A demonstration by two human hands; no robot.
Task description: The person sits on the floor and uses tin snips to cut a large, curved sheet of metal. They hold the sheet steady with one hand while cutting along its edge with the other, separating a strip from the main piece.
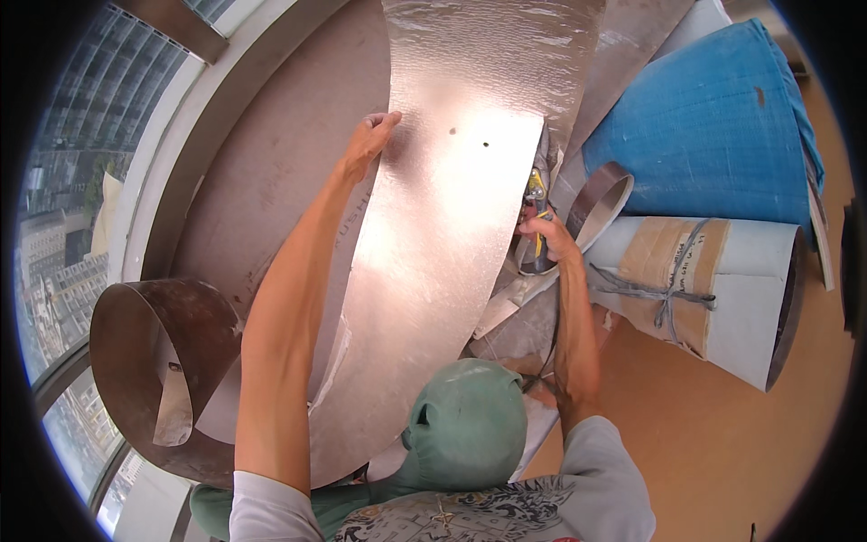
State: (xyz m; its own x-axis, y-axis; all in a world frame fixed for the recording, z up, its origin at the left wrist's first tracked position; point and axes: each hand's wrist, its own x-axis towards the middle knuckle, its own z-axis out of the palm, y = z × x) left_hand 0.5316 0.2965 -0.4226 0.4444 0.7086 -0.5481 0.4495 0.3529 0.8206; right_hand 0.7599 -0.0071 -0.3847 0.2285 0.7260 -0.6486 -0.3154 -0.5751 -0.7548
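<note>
A long, shiny metal sheet [433, 217] stretches away in front of me. My left hand [370, 140] grips its left edge, with the fingers curled at the rim. On the opposite edge, my right hand [553, 237] is closed around tin snips [539, 186] with yellow and dark handles. The snips' jaws point away from me along the sheet's right edge, and I cannot make out whether they are on the metal. A small dark hole or spot [486, 144] shows in the bright part of the sheet.
A brown curled metal sheet [194, 312] stands at left, beside windows [68, 217]. At right lie a blue cloth-covered roll [704, 126], a tied white roll [623, 262] and a small metal ring [603, 200]. Green cloth [470, 420] bulges between my arms. The floor [668, 425] is orange-brown.
</note>
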